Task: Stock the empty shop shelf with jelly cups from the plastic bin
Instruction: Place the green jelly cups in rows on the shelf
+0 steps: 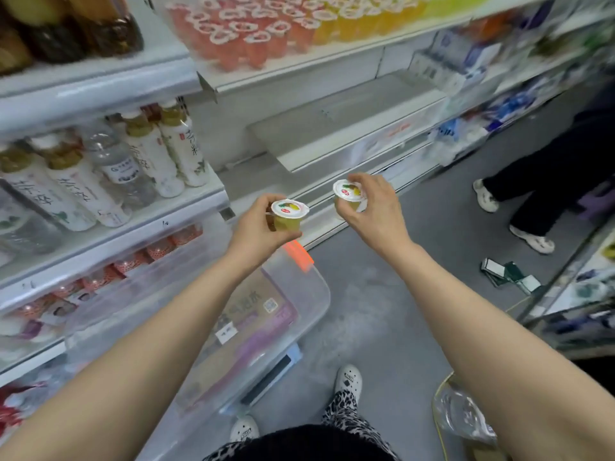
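Two yellow jelly cups: left cup (289, 216) is gripped by the left hand (258, 227), right cup (348, 194) is clasped by the right hand (376, 207), both held before the bare shelf (332, 128). Clear plastic bin (253, 324) is seen below on the floor, contents blurred. Stocked jelly cups (266, 31) above are smeared; bottles (109, 168) at left

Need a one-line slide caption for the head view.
Left hand and right hand each hold a yellow jelly cup above the plastic bin, facing the empty shelf.
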